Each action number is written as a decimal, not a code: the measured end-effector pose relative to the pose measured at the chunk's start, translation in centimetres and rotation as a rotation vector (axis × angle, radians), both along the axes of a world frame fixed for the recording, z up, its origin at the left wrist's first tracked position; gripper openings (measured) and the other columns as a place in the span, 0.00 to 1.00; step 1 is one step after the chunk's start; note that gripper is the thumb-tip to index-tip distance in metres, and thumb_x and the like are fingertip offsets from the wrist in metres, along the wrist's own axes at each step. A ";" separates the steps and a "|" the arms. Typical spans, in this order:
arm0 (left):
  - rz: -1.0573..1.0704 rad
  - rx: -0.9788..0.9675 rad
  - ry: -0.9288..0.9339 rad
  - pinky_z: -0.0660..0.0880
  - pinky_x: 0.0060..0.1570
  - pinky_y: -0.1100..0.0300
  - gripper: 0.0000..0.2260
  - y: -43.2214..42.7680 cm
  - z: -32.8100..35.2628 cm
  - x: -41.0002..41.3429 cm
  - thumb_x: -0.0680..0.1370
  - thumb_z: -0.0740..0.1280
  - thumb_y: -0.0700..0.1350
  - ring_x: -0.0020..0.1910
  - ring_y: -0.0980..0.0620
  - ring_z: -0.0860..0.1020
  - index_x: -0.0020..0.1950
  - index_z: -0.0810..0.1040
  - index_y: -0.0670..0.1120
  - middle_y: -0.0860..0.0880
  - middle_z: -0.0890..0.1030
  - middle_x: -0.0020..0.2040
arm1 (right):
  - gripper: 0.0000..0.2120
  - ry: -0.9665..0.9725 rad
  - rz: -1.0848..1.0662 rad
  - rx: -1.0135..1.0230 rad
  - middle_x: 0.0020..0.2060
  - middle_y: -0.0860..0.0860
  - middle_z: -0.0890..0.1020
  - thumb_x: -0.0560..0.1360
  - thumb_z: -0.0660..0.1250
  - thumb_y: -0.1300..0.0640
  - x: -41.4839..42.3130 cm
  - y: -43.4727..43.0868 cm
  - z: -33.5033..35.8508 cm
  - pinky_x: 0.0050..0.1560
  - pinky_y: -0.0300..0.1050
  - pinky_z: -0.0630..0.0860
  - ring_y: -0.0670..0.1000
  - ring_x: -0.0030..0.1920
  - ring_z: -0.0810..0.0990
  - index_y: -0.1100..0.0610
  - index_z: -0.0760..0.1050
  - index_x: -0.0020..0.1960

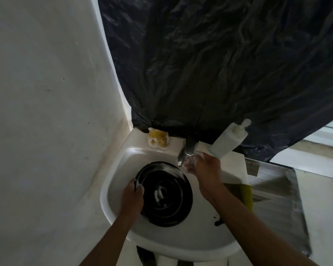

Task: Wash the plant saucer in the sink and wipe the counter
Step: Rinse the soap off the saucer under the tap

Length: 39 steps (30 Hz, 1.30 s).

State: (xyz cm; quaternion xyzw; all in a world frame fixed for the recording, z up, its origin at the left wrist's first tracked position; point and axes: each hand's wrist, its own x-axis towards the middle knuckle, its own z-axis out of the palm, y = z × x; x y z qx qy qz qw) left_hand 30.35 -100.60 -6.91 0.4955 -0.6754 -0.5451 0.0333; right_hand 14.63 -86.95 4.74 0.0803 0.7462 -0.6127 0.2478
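A round black plant saucer (166, 194) lies tilted in the white sink (181, 244), with white suds on its ridges and in its centre. My left hand (133, 196) grips the saucer's left rim, thumb over the edge. My right hand (204, 167) is up under the chrome tap (186, 148), soapy and blurred, its fingers near the spout; I cannot tell whether it holds anything.
A white pump bottle (229, 140) stands right of the tap. A yellow sponge in a white holder (158, 140) sits on the sink's back left rim. A green cloth (242, 191) lies on the sink's right edge beside a grey counter mat (277, 198). Black plastic sheeting (219, 64) hangs behind.
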 end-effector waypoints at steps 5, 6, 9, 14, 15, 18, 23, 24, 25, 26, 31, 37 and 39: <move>-0.001 -0.029 -0.001 0.72 0.60 0.56 0.15 0.2 -0.2 -0.5 0.84 0.61 0.38 0.60 0.45 0.78 0.71 0.76 0.41 0.43 0.81 0.62 | 0.16 0.001 0.016 -0.017 0.33 0.58 0.84 0.74 0.62 0.67 0.0 0.1 -0.5 0.42 0.50 0.78 0.55 0.36 0.81 0.56 0.84 0.36; -0.003 -0.030 -0.004 0.72 0.59 0.55 0.15 0.2 -0.2 -0.6 0.84 0.61 0.38 0.59 0.45 0.78 0.70 0.77 0.41 0.42 0.81 0.62 | 0.15 0.002 0.017 -0.018 0.33 0.58 0.84 0.74 0.62 0.66 0.0 0.2 -0.5 0.43 0.51 0.78 0.55 0.36 0.81 0.56 0.84 0.36; 0.007 -0.021 -0.004 0.75 0.60 0.52 0.15 0.2 -0.4 -0.7 0.83 0.61 0.38 0.60 0.41 0.79 0.69 0.77 0.40 0.41 0.82 0.61 | 0.17 -0.004 0.001 -0.034 0.33 0.57 0.84 0.75 0.62 0.67 0.0 0.2 -0.3 0.45 0.52 0.79 0.55 0.36 0.82 0.54 0.85 0.36; 0.004 -0.028 -0.010 0.75 0.63 0.48 0.15 0.3 -0.4 -0.9 0.83 0.61 0.40 0.62 0.40 0.79 0.69 0.78 0.41 0.41 0.82 0.61 | 0.11 0.039 -0.003 -0.033 0.38 0.62 0.85 0.76 0.64 0.66 -0.5 0.4 0.4 0.47 0.54 0.82 0.58 0.40 0.83 0.62 0.82 0.37; 0.003 -0.030 -0.007 0.75 0.63 0.49 0.15 0.3 -0.6 -0.9 0.83 0.61 0.40 0.62 0.40 0.79 0.69 0.78 0.41 0.40 0.82 0.61 | 0.12 0.037 -0.019 -0.040 0.38 0.62 0.85 0.77 0.64 0.65 -0.6 0.3 0.6 0.48 0.53 0.82 0.58 0.41 0.84 0.60 0.82 0.38; 0.004 -0.033 0.004 0.75 0.62 0.51 0.15 0.4 -0.5 -1.0 0.84 0.61 0.39 0.61 0.42 0.79 0.69 0.78 0.41 0.42 0.82 0.61 | 0.12 0.047 -0.029 -0.051 0.39 0.62 0.85 0.79 0.64 0.65 -0.9 0.3 0.8 0.49 0.52 0.82 0.57 0.41 0.85 0.58 0.82 0.40; -0.006 -0.047 0.015 0.74 0.57 0.53 0.13 0.5 -0.5 -0.9 0.84 0.61 0.40 0.58 0.43 0.80 0.67 0.78 0.43 0.45 0.82 0.58 | 0.14 0.085 -0.009 -0.023 0.38 0.61 0.85 0.79 0.63 0.66 -0.5 0.7 0.8 0.45 0.48 0.83 0.54 0.38 0.84 0.56 0.81 0.39; -0.005 -0.046 0.017 0.75 0.58 0.52 0.14 0.5 -0.4 -0.8 0.84 0.61 0.40 0.59 0.43 0.80 0.68 0.78 0.44 0.44 0.82 0.59 | 0.14 0.091 -0.013 -0.015 0.37 0.61 0.85 0.78 0.62 0.66 -0.5 0.8 0.6 0.43 0.47 0.82 0.54 0.37 0.84 0.56 0.81 0.38; -0.002 -0.043 0.020 0.75 0.59 0.51 0.14 0.4 -0.5 -0.8 0.84 0.61 0.41 0.59 0.43 0.79 0.69 0.78 0.43 0.44 0.82 0.60 | 0.15 0.087 -0.023 -0.007 0.36 0.60 0.85 0.78 0.62 0.66 -0.4 0.9 0.4 0.42 0.47 0.82 0.54 0.36 0.83 0.56 0.81 0.38; -0.002 -0.038 0.019 0.75 0.59 0.52 0.15 0.4 -0.5 -0.7 0.84 0.61 0.41 0.59 0.43 0.79 0.69 0.78 0.43 0.44 0.82 0.60 | 0.14 0.070 -0.033 0.001 0.36 0.60 0.85 0.78 0.62 0.66 -0.5 1.1 0.0 0.41 0.47 0.82 0.54 0.36 0.83 0.57 0.82 0.38; -0.001 -0.043 0.039 0.73 0.54 0.55 0.13 0.2 -0.4 -0.3 0.84 0.61 0.40 0.54 0.45 0.80 0.66 0.79 0.44 0.47 0.82 0.54 | 0.07 -0.074 -0.039 0.025 0.38 0.57 0.86 0.78 0.66 0.63 -0.3 1.7 -2.4 0.43 0.47 0.82 0.54 0.37 0.84 0.60 0.84 0.48; -0.009 -0.057 0.026 0.74 0.59 0.54 0.14 0.0 -0.5 -0.2 0.85 0.60 0.40 0.58 0.46 0.79 0.68 0.78 0.44 0.47 0.81 0.57 | 0.16 0.035 -0.092 -0.223 0.35 0.57 0.83 0.81 0.65 0.56 0.3 0.5 -0.3 0.37 0.48 0.77 0.55 0.35 0.79 0.55 0.84 0.38; -0.012 -0.058 0.028 0.74 0.58 0.55 0.13 -0.1 -0.4 -0.3 0.85 0.61 0.40 0.58 0.46 0.79 0.68 0.78 0.43 0.48 0.81 0.56 | 0.14 0.052 -0.098 -0.183 0.33 0.57 0.81 0.80 0.67 0.55 0.2 -0.3 0.2 0.37 0.48 0.77 0.54 0.34 0.78 0.57 0.84 0.39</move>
